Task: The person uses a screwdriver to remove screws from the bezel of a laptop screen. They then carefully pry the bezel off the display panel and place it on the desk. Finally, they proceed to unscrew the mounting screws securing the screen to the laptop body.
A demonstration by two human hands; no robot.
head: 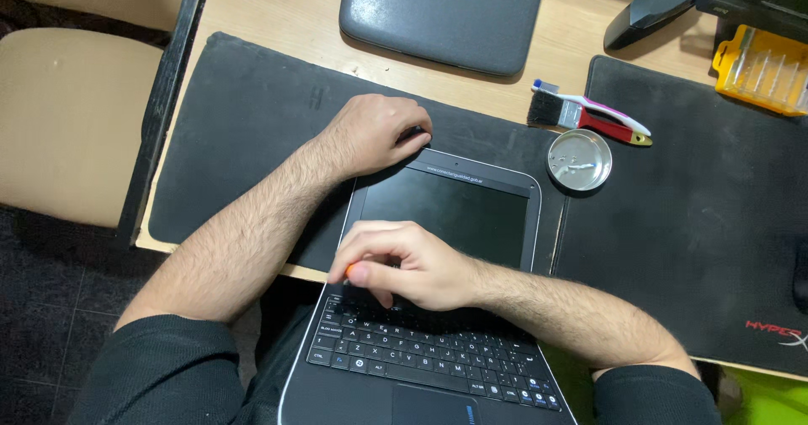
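The fingers of the right hand are curled tight around a small orange-tipped tool, whose end shows just left of the thumb, at the hinge corner of the open netbook in the lower middle of the frame. The fingers of the left hand are bent over the top left corner of the netbook's dark screen, pressing on its edge; they are closed loosely on that corner and hold nothing else. The netbook lies opened flat, its keyboard toward the bottom of the frame, partly on a black mat on the wooden worktop. To the right of the screen sits a small round metal dish, and just above it a brush with a red and white handle. A grey closed laptop lies at the upper middle, a yellow bit case at the upper right.
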